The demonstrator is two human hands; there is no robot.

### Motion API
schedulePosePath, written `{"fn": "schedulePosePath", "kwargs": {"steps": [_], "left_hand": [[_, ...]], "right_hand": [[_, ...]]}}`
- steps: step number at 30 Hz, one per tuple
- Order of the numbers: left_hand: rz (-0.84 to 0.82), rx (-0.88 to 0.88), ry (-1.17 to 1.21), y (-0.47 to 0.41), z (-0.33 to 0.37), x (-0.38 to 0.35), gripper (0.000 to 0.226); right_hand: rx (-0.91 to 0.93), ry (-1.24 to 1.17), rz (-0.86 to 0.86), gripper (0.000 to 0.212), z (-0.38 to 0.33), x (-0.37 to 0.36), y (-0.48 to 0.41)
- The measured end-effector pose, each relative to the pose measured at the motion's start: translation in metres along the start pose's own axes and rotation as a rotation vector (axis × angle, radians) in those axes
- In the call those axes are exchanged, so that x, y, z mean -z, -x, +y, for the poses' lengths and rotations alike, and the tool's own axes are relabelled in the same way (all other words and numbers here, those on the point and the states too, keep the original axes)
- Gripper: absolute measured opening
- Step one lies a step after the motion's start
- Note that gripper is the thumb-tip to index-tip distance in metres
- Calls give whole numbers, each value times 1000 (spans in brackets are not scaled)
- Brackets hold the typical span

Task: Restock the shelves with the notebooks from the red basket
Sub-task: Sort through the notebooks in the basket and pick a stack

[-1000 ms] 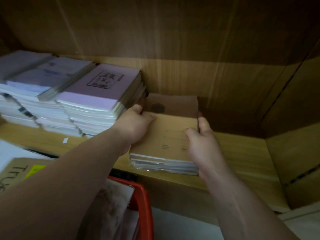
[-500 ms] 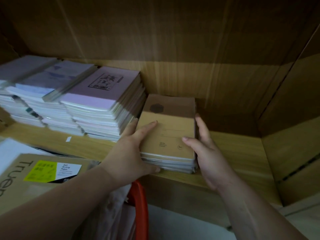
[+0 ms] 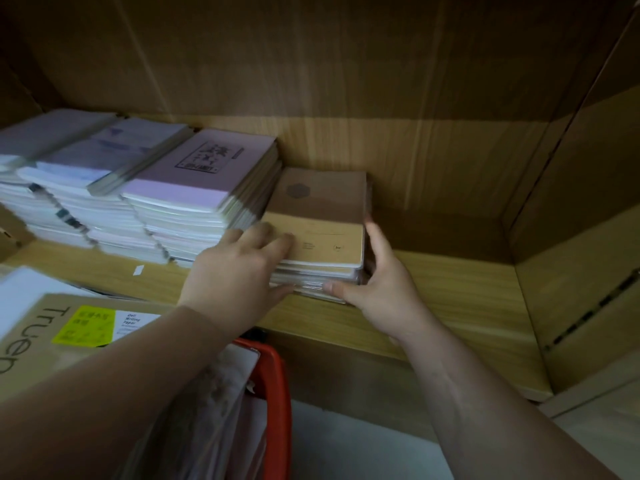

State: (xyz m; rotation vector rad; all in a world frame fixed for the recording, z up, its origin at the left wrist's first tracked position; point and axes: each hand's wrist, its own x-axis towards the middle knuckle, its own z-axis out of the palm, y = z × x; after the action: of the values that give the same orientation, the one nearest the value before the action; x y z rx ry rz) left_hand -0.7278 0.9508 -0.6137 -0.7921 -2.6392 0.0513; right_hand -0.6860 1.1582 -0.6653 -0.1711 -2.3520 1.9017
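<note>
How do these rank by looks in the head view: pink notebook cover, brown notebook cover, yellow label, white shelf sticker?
pink notebook cover
brown notebook cover
yellow label, smaller though nearer the camera
white shelf sticker

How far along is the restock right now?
Done: the kraft notebook stack sits on the shelf beside the pink notebook stacks. In hand: the left hand presses on its top and the right hand against its right side, apparently squaring it up. Left: the red basket below holds more wrapped packs, too blurred to count.
</note>
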Motion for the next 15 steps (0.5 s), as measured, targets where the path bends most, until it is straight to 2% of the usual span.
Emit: {"fn": "schedulePosePath", "kwargs": {"steps": [3,5,8,12,15], "left_hand": [[3,-106,-209,-5,-2,9,81],[-16,-190,-253,-13,-4,9,86],[-95,-280,-306,-28,-8,6,88],[-177,-234,-356,-44,-17,5,87],[-186,-231,-332,-47,-17,4,88]], "right_hand": [[-8,149,-17,137,0,-3,4],[3,320,7,141,-4,-3,4],[49,449,52,135,-6,-5,3],[120,546,101,116,-4,-17,1],[108,537,73,119,-5,-16,-2]]}}
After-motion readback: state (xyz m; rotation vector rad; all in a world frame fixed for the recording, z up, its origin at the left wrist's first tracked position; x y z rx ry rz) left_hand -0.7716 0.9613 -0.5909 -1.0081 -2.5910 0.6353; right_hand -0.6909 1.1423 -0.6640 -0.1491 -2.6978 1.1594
